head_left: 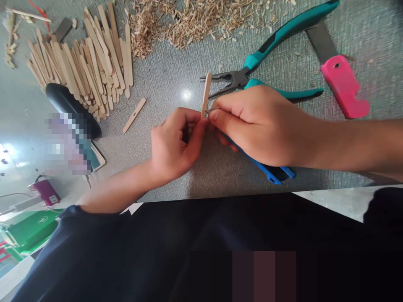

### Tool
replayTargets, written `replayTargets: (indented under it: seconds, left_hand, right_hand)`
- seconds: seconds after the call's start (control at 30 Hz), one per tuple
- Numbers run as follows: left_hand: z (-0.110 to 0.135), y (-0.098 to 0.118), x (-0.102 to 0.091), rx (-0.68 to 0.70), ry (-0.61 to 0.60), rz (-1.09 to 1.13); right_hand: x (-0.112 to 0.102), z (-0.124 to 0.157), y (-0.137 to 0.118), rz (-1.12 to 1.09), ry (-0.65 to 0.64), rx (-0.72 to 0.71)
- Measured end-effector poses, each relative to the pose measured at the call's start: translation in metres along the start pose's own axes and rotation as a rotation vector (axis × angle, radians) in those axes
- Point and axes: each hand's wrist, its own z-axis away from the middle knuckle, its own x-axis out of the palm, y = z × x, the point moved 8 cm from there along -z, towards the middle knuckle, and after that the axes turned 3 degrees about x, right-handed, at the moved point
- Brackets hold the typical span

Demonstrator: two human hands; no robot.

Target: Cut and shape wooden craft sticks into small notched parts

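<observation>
My left hand (178, 144) pinches the lower end of a wooden craft stick (206, 93), which points up and leans slightly right. Closed around a blue utility knife (262, 167), my right hand (261, 126) brings the metal tip against the stick just above my left fingertips. Most of the knife is hidden under the palm. Just beyond my right hand lie needle-nose pliers (237, 79) with teal handles, their jaws apart. A single short stick (134, 114) with a small slot in its middle rests on the table to the left of my hands.
A pile of craft sticks (91, 63) lies at the back left, beside wood shavings (192, 19). At the right is a pink-handled knife (344, 86). A phone (83, 138) leans by a dark cylindrical object (67, 100) at the left on the grey table (157, 191).
</observation>
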Motion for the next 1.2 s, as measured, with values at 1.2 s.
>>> replayTargets:
  seconds: [1.2]
  left_hand:
    - [-0.010, -0.018, 0.011, -0.197, 0.002, 0.654]
  right_hand:
    - [0.004, -0.004, -0.003, -0.483, -0.184, -0.006]
